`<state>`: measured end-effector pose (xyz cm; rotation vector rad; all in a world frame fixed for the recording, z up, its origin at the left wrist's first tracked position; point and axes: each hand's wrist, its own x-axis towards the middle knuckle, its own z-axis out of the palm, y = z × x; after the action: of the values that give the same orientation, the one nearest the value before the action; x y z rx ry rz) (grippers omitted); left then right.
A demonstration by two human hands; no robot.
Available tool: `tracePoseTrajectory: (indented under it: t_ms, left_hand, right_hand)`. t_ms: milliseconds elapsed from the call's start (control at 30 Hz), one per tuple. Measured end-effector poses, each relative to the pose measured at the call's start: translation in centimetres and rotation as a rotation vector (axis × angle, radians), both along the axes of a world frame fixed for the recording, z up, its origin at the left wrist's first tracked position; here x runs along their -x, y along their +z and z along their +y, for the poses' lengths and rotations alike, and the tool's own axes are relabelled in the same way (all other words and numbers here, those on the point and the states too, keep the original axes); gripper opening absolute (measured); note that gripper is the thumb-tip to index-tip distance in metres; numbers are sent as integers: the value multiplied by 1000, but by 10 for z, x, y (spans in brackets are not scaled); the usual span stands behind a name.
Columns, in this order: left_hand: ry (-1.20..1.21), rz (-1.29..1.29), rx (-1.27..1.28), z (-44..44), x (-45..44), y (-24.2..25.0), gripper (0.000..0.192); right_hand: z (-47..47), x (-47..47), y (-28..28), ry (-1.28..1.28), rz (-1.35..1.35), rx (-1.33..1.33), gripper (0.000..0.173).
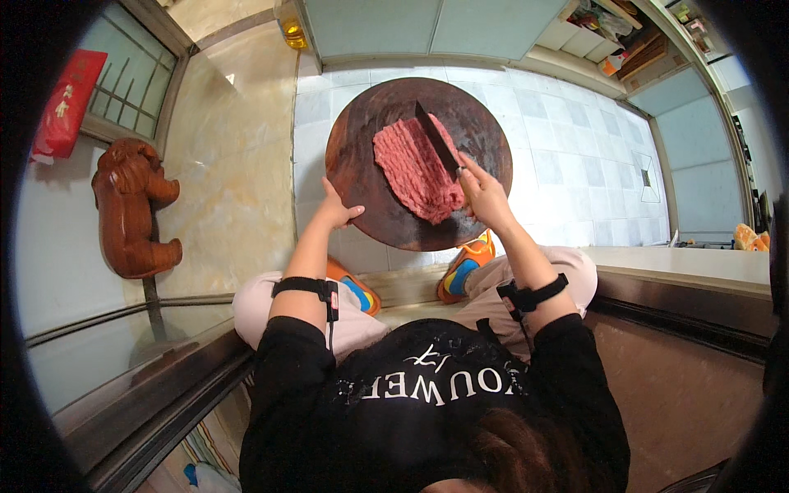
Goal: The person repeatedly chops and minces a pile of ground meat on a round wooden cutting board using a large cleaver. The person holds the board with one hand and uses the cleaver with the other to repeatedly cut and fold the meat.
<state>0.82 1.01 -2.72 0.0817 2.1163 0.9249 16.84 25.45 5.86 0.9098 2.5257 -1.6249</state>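
Observation:
A round dark wooden chopping board (352, 148) stands low in front of me, between my knees. On it lies a flattened slab of minced red meat (404, 163), its surface marked with rows of chop ridges. My right hand (484, 191) grips the handle of a kitchen knife (439, 140). The long dark blade lies across the meat's right side, its tip pointing away from me past the far edge. My left hand (336, 209) holds the board's near-left rim, thumb on top and index finger along the side. Its other fingers are mostly hidden.
Orange slippers (471, 256) are on my feet close to the board's near edge. A carved wooden animal figure (126, 212) is at left, below a red packet (68, 105). Pale cabinets (376, 28) and a bottle of yellow liquid (294, 34) stand beyond. The tiled floor (561, 160) extends right.

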Motion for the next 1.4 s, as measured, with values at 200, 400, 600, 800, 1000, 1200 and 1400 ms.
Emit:
tracePoseTrajectory:
  t_ms: [200, 400, 600, 800, 1000, 1200, 1400]
  left_hand:
    - [4, -16, -15, -2, -1, -3, 121]
    - [-14, -46, 15, -2, 0, 0, 121]
    - [-27, -32, 38, -2, 1, -3, 121]
    - [5, -47, -2, -3, 2, -4, 119]
    - [-5, -46, -4, -2, 1, 1, 118]
    - [0, -51, -26, -4, 1, -2, 119]
    - [-12, 17, 15, -4, 1, -10, 121]
  right_hand:
    - [-2, -2, 4, 51, -135, -129, 37]
    - [12, -10, 13, -70, 124, 133, 39]
    - [8, -15, 8, -125, -43, 143, 37]
    - [15, -15, 1, -152, 266, 18, 37]
    - [18, -18, -6, -113, 37, 52, 38]
    - [19, -14, -4, -65, -64, -62, 36]
    - [14, -10, -5, -96, 93, -37, 35]
